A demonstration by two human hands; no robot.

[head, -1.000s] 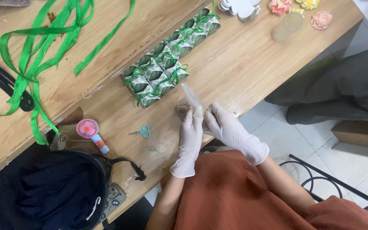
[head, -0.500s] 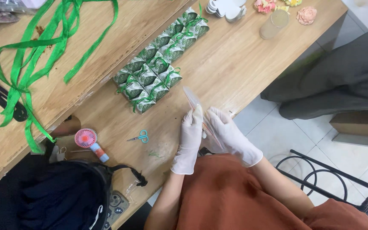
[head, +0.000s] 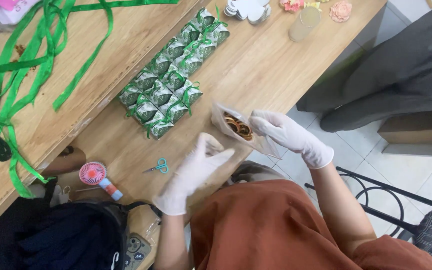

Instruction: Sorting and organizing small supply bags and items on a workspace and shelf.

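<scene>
Holding clear bag (head: 243, 131) in right hand (head: 286, 134), left hand (head: 196, 170) apparently empty, at table edge (head: 296, 100)

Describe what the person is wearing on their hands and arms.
Both the left hand and the right hand wear thin, whitish disposable gloves that end in loose cuffs at the wrists. The forearms are bare. Short rust-orange sleeves cover the upper arms, matching the top.

Green gift boxes (head: 172, 76) are ranged in rows on the bench (head: 271, 65); green ribbon (head: 21, 75), small scissors (head: 158, 166) and a pink fan (head: 93, 173) are seen nearby.
</scene>
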